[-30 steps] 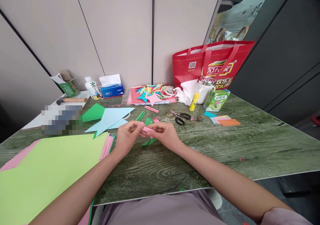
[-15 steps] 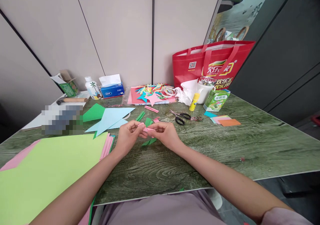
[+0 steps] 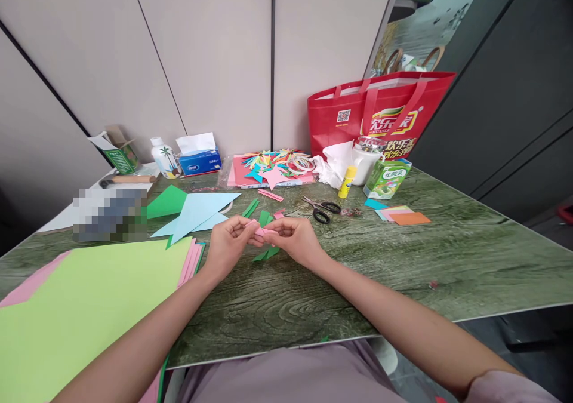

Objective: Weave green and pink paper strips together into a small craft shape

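Note:
Between my two hands is a small folded piece of pink paper [image 3: 260, 231]. My left hand [image 3: 228, 242] pinches its left end with thumb and fingers. The right end is pinched in my right hand [image 3: 295, 240]. Fingertips cover part of the paper, so its full shape is hidden. Just behind and below my fingers lie folded green paper pieces [image 3: 267, 254] and a pink scrap [image 3: 279, 214]. Farther back rests a narrow folded pink strip [image 3: 271, 195]. Scissors [image 3: 321, 208] with black handles lie to the right, past my right hand.
Large coloured sheets [image 3: 107, 307] cover the table's left side, with light blue paper [image 3: 197, 212] behind them. At the back stand a tissue pack [image 3: 200, 163], a pile of paper stars [image 3: 274, 176], a glue stick [image 3: 347, 182], a green carton [image 3: 387, 180] and a red bag [image 3: 340, 134].

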`<state>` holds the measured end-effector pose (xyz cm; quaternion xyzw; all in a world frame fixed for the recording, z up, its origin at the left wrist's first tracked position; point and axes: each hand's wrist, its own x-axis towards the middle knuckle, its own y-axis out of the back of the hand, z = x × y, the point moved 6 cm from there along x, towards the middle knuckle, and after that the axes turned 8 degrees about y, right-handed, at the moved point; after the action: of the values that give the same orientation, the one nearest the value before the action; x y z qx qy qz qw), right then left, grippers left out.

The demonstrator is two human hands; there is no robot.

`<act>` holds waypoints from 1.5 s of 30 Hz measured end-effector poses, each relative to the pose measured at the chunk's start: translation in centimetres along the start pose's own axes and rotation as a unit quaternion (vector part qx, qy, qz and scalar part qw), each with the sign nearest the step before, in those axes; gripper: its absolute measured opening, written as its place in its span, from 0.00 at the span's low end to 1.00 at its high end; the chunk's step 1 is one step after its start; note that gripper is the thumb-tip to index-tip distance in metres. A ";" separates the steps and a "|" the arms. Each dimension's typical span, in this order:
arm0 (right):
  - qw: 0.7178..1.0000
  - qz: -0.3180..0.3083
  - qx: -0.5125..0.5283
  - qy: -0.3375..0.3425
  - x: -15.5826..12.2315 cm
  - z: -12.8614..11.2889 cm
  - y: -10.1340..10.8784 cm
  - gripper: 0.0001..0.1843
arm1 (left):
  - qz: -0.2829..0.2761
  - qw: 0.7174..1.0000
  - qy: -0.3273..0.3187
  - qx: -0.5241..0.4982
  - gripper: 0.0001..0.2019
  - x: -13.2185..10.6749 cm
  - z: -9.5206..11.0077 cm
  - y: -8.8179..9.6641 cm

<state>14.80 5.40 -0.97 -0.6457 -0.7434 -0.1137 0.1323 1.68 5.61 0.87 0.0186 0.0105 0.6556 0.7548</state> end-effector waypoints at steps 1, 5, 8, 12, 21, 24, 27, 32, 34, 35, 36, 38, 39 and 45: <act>1.000 -0.001 -0.001 0.000 0.0 0.0 0.0 0.09 | 0.001 1.000 0.001 0.000 0.11 0.0 0.0 0.0; 1.000 -0.001 -0.001 0.002 -0.1 0.1 0.0 0.10 | -0.002 1.000 0.002 0.002 0.11 0.0 -0.1 0.0; 1.000 0.000 0.003 -0.001 0.0 0.1 0.0 0.11 | -0.020 1.000 0.006 0.003 0.11 0.1 -0.2 -0.1; 1.000 0.010 0.022 -0.013 0.1 0.2 0.3 0.12 | -0.040 0.999 0.012 0.011 0.13 0.2 -0.2 -0.2; 0.999 -0.020 0.016 -0.019 0.2 0.9 0.1 0.11 | -0.060 0.997 0.058 0.005 0.14 0.2 -0.5 -0.3; 0.999 -0.040 0.010 -0.005 0.1 0.5 -0.1 0.11 | -0.071 0.996 0.057 0.011 0.13 0.1 -0.5 -0.3; 0.998 -0.054 0.010 0.003 0.0 0.2 -0.2 0.12 | -0.073 0.995 0.060 0.014 0.15 0.1 -0.5 -0.2; 0.997 -0.064 0.027 -0.016 -0.1 0.4 -0.5 0.12 | -0.074 0.995 0.070 0.008 0.15 -0.1 -0.4 -0.4; 0.997 -0.055 0.035 -0.029 -0.1 0.6 -0.4 0.13 | -0.074 0.994 0.074 -0.006 0.14 -0.1 -0.5 -0.4; 0.998 -0.048 0.036 -0.034 -0.1 0.7 -0.3 0.13 | -0.073 0.994 0.075 -0.014 0.15 -0.1 -0.6 -0.4; 0.998 -0.041 0.034 -0.036 -0.1 0.7 -0.3 0.14 | -0.073 0.994 0.077 -0.020 0.15 -0.1 -0.7 -0.4; 0.999 -0.033 0.026 -0.032 0.0 0.7 -0.2 0.15 | -0.073 0.994 0.077 -0.025 0.15 -0.1 -0.8 -0.4; 0.999 -0.031 0.021 -0.027 0.0 0.6 -0.1 0.15 | -0.073 0.994 0.075 -0.023 0.15 -0.1 -0.8 -0.4; 0.999 -0.022 0.025 -0.026 0.0 0.9 -0.1 0.16 | -0.081 0.995 0.059 -0.021 0.11 0.0 -0.9 -0.6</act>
<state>14.68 5.72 -1.79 -0.6283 -0.7633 -0.0815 0.1266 2.27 5.56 -0.09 -0.0365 0.0427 0.5920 0.8039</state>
